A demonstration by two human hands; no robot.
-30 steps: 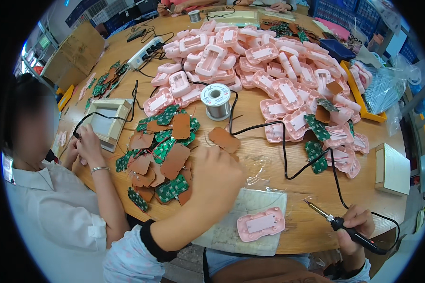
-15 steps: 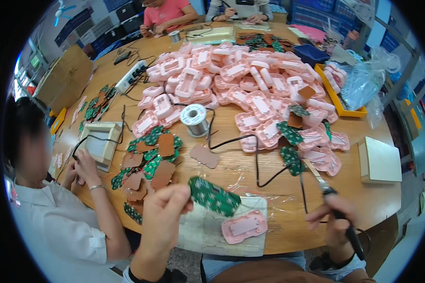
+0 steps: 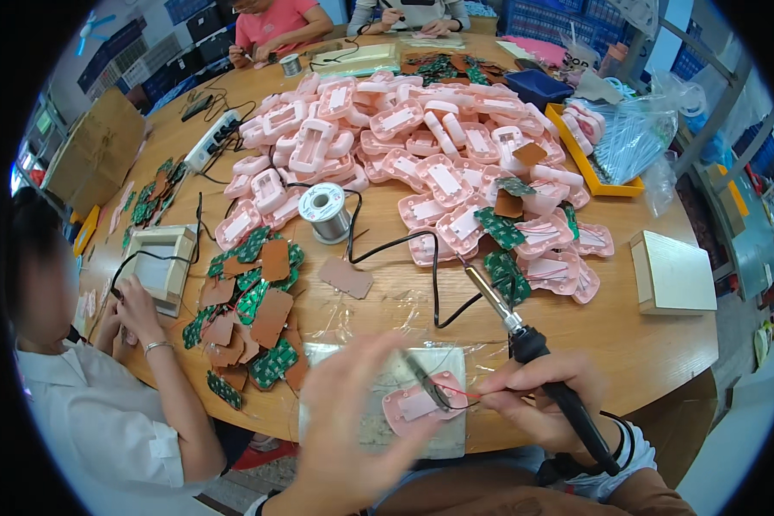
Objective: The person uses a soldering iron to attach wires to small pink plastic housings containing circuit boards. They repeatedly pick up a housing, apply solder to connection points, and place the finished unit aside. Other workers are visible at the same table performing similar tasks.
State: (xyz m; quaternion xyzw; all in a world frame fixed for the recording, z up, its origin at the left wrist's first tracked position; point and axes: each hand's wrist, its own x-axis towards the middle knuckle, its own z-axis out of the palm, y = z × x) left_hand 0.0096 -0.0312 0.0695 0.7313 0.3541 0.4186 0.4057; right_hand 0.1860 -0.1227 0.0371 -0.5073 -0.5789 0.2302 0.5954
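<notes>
My left hand, smeared by motion, has its fingertips at the upper end of a green circuit board turned nearly edge-on. Red and black wires run from the board to my right hand, whose thumb and fingers pinch them. That same hand also grips a soldering iron with a black handle, its metal tip pointing up and left, away from the board. Under the board, a pink plastic shell lies on a pale mat, partly covered by my left hand and the board.
A solder spool stands left of the iron's black cord. Circuit boards are heaped at left, with pink shells piled behind. A pale box sits right, a yellow tray behind it. A co-worker works at left.
The circuit board has turned from face-on to edge-on and moved right, over the shell. My right hand has come left to pinch the wires, bringing the soldering iron with it. The view has shifted slightly.
</notes>
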